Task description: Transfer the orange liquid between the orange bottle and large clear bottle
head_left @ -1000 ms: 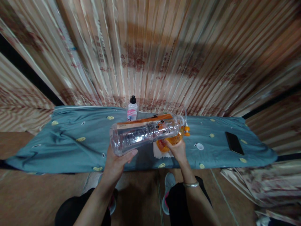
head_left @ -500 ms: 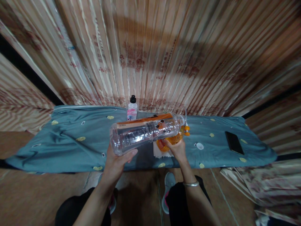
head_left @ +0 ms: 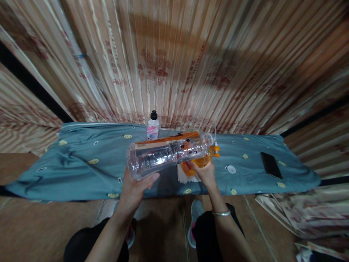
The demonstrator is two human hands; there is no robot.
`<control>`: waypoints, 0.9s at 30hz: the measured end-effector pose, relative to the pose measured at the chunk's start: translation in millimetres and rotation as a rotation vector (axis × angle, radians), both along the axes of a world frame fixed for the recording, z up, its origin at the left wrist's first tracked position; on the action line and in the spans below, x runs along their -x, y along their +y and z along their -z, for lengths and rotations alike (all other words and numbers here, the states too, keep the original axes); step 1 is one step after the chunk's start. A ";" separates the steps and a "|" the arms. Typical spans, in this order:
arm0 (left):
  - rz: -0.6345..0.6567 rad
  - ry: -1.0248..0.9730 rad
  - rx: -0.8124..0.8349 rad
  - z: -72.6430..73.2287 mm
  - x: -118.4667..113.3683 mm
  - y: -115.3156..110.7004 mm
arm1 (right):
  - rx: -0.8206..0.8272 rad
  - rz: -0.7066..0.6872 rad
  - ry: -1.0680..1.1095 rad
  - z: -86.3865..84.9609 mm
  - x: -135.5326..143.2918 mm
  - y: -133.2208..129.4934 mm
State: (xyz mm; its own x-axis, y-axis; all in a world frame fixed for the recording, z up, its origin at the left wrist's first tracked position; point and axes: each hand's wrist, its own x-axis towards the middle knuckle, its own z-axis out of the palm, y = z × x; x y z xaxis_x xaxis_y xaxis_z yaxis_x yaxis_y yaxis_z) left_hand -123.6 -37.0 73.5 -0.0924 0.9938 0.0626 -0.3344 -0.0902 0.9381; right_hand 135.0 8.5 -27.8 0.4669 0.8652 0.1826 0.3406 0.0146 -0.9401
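A big clear plastic bottle with an orange label is tilted almost flat, its neck pointing right. My left hand grips it near the base, thumb along the underside. Below its neck, my right hand is wrapped round a smaller bottle of orange liquid. The mouth of the big bottle is over or close to the top of the orange one; the exact contact is hidden. An orange pump top with a thin white tube sticks out beside the necks. Under the orange bottle lies a piece of white tissue.
A small bottle with a black cap and pink label stands at the bed's back edge. Right of my hands lie a white round cap and a black phone on the teal sheet. A pleated curtain hangs behind.
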 end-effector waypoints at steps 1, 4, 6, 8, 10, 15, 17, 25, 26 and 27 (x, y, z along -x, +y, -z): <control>-0.007 -0.002 0.011 -0.2 -0.3 -0.1 | 0.001 0.006 -0.008 0.6 -0.3 0.2; -0.023 -0.018 0.023 0.1 -0.9 -0.3 | 0.010 0.016 -0.028 2.3 -1.3 0.4; -0.022 -0.020 0.015 1.0 -0.9 0.1 | 0.004 0.009 -0.031 3.6 -2.0 0.3; -0.009 -0.005 0.000 2.0 -0.6 0.7 | -0.002 0.010 -0.036 5.3 -2.8 0.4; -0.002 0.008 -0.012 2.7 -0.2 1.2 | 0.001 0.017 -0.040 6.5 -3.2 0.7; -0.013 -0.005 0.004 0.9 0.3 0.1 | 0.022 0.033 -0.038 3.9 -2.3 0.8; -0.009 -0.007 0.013 -0.5 0.3 -1.1 | 0.023 0.042 -0.043 1.5 -1.5 0.3; 0.000 -0.003 0.009 7.5 2.1 0.2 | -0.009 -0.024 0.016 0.7 -0.6 -0.2; 0.006 0.002 0.006 8.0 2.2 0.5 | -0.007 -0.025 0.016 0.9 -0.6 0.0; 0.009 0.007 0.001 8.0 2.1 0.6 | -0.002 -0.025 0.016 0.8 -0.6 0.1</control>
State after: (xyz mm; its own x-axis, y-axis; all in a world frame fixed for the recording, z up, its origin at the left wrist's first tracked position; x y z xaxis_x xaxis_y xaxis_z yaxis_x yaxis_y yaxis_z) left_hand -125.8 -36.4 65.5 -0.0827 0.9947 0.0619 -0.3283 -0.0859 0.9407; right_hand 135.6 8.6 -28.6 0.4481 0.8763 0.1769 0.3247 0.0248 -0.9455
